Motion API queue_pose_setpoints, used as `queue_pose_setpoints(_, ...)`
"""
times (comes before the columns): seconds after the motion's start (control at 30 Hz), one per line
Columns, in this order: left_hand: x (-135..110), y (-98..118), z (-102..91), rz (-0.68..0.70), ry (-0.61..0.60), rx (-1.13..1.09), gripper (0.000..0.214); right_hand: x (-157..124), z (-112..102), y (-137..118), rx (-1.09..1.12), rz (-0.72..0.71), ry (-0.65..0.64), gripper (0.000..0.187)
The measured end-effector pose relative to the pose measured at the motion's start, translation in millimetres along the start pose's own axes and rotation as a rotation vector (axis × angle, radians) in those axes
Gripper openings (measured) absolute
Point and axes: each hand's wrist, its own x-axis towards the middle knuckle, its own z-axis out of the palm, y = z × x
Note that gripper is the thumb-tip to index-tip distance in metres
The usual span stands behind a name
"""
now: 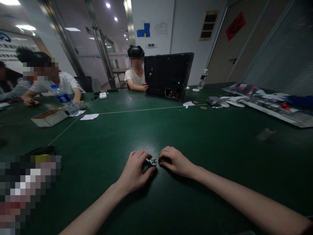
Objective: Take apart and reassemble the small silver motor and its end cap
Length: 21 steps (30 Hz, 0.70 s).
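Observation:
My left hand (135,171) and my right hand (174,160) rest side by side on the green table (151,127), fingers curled inward. Between their fingertips sits a small round silver-grey part (153,161), like a bearing or ring. Both hands pinch it from opposite sides. A darker piece under my right fingers is too hidden to name.
A black computer case (167,75) stands at the far side, with a seated person's hand on it. Another seated person is at the far left by a cardboard box (49,117) and a water bottle (61,96). Papers and packaging (269,104) lie at right; a bottle (202,79) stands behind.

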Motion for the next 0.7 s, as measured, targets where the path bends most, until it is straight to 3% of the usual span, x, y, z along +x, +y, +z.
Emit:
queue_pose_setpoints(0.17,0,0,0.1,0.003,0.005,0.002,0.014,0,0,0,0.006,0.035,-0.005,0.011)
queue_pose_setpoints(0.43,-1,-1,1.5,0.003,0.012,-0.005,0.014,-2,0,-10,0.118,0.006,0.038,0.031)
queue_pose_setpoints(0.7,-2,1,2.2,-0.031,0.060,-0.073,0.037,-1,5,-14,0.147,-0.042,0.026,0.037)
